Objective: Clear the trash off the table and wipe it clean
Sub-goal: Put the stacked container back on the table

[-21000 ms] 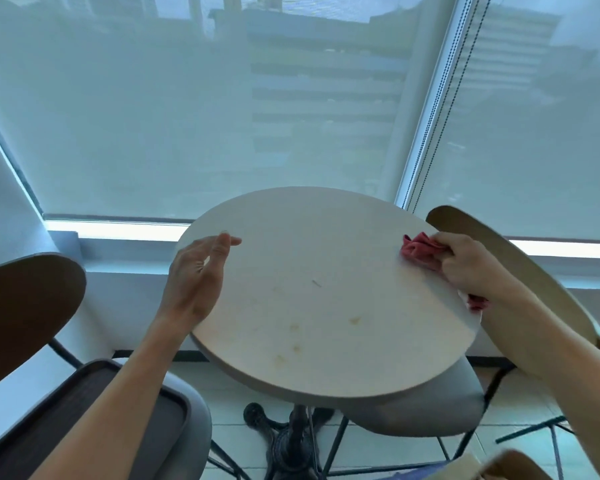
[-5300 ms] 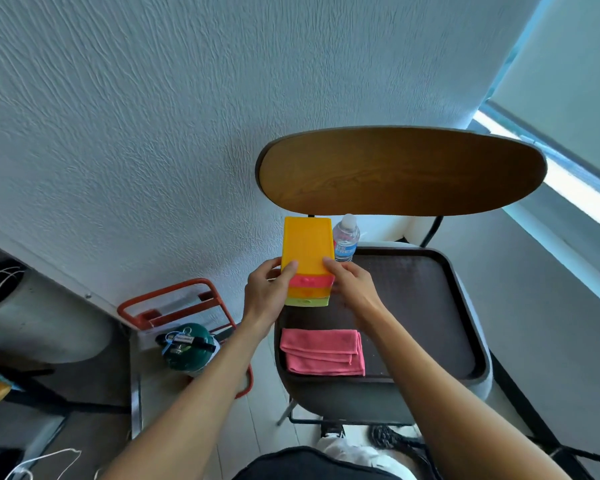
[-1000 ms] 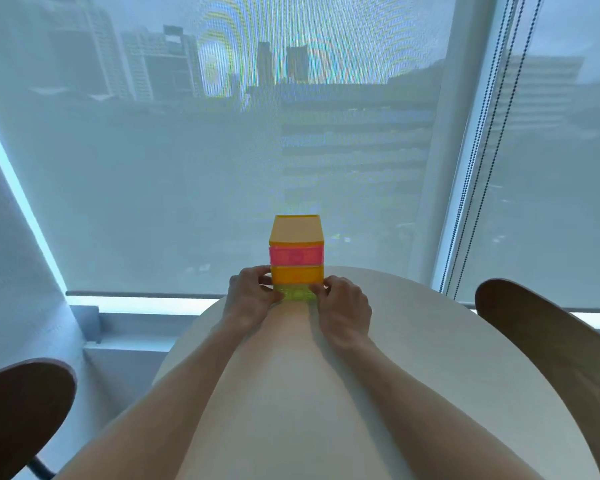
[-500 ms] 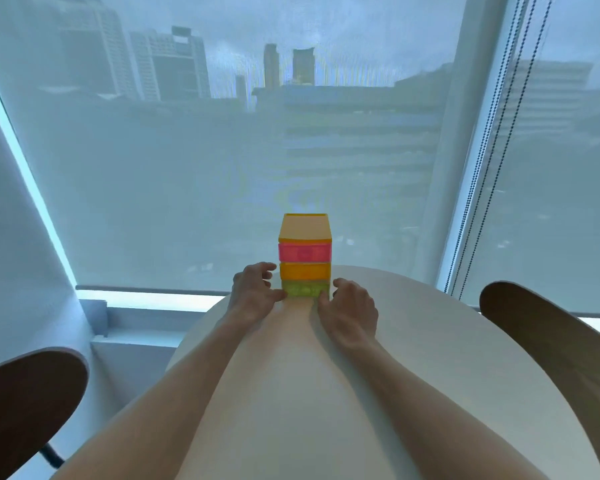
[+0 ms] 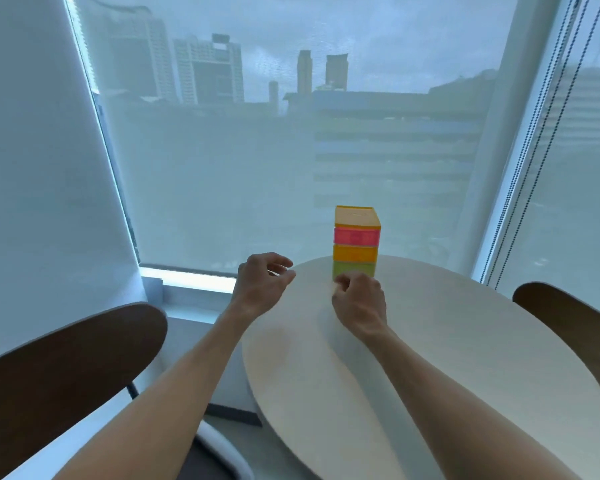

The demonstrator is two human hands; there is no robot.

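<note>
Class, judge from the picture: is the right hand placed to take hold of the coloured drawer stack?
Probably yes: the right hand hovers just in front of the drawer stack on the table, with nothing between them.

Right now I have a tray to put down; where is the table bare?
The round table shows bare top right of the colored drawer box, toward the right chair back, and across the near middle between the forearms. It is crowded at the far edge, where the left hand and right hand hover by the box.
</note>
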